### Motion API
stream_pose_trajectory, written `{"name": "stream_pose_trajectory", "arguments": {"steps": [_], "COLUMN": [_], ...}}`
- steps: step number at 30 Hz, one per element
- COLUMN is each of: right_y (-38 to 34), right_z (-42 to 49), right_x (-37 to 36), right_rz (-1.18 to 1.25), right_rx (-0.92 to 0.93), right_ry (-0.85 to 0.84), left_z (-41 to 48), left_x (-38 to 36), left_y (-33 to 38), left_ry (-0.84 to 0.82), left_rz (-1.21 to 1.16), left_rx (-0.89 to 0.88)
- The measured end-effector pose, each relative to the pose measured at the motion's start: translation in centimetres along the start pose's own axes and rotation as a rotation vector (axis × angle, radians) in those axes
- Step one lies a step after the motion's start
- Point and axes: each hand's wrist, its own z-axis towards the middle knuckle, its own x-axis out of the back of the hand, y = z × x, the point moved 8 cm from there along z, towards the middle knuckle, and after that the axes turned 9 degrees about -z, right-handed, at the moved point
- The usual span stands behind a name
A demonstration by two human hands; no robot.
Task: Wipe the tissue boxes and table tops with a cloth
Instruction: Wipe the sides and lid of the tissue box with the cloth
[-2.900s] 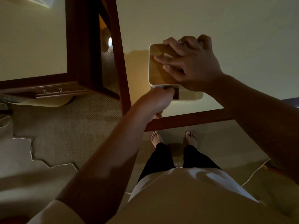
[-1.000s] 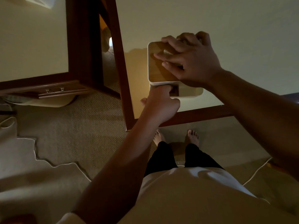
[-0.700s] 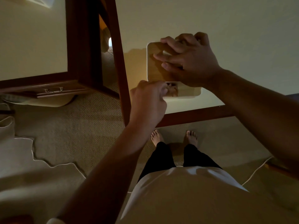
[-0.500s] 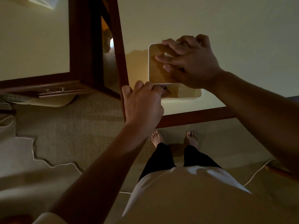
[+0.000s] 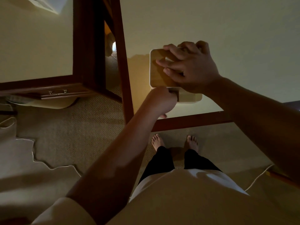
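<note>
Fingers of the right hand (image 5: pixel 191 69) clasped the tissue box (image 5: pixel 159 75) from above; at 6 o'clock, the left hand (image 5: pixel 160 101) clenched a dark cloth (image 5: pixel 174 95).

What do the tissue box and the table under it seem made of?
The tissue box lid looks like matte tan wood or bamboo; its body, smooth pale plastic perhaps. The table has a dark reddish wood rim, slightly glossy, around a smooth pale top, material unclear.

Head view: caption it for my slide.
Right hand holds the tissue box on the table; left hand, fingers curled, at its near side.
</note>
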Motion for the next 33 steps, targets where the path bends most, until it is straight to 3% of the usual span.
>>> {"name": "stream_pose_trajectory", "arguments": {"steps": [2, 4, 11, 16, 19, 22, 25, 30, 33], "right_y": [0.0, 0.0, 0.0, 0.4, 0.0, 0.0, 0.1, -0.3, -0.2], "right_z": [-0.1, 0.0, 0.3, 0.8, 0.6, 0.6, 0.4, 0.6, 0.5], "right_x": [-0.1, -0.1, -0.1, -0.4, -0.5, -0.4, -0.3, -0.4, -0.5], "right_rz": [-0.003, 0.011, 0.058, 0.073, 0.064, 0.058, 0.054, 0.042, 0.041], "right_rx": [0.008, 0.015, 0.059, 0.158, 0.166, 0.169, 0.178, 0.179, 0.174], "right_ry": [-0.010, -0.025, -0.065, -0.123, -0.113, -0.109, -0.095, -0.081, -0.072], "left_z": [-0.5, -1.2, -5.4, -7.7, -7.1, -6.6, -6.4, -4.5, -3.2], "left_x": [-0.1, 0.5, 2.7, -1.3, -2.7, -2.8, -3.4, -4.5, -5.9], "left_y": [-0.7, -1.4, -1.8, 1.6, 2.4, 3.6, 4.4, 4.9, 5.4], "left_ry": [0.025, 0.114, 0.478, 0.502, 0.667, 0.709, 0.652, 0.451, 0.291], "left_rz": [-0.262, -0.376, -0.290, -0.048, 0.260, 0.365, 0.424, 0.433, 0.433], "left_rx": [0.003, -0.064, -0.438, -0.746, -0.672, -0.534, -0.471, -0.176, -0.138]}}
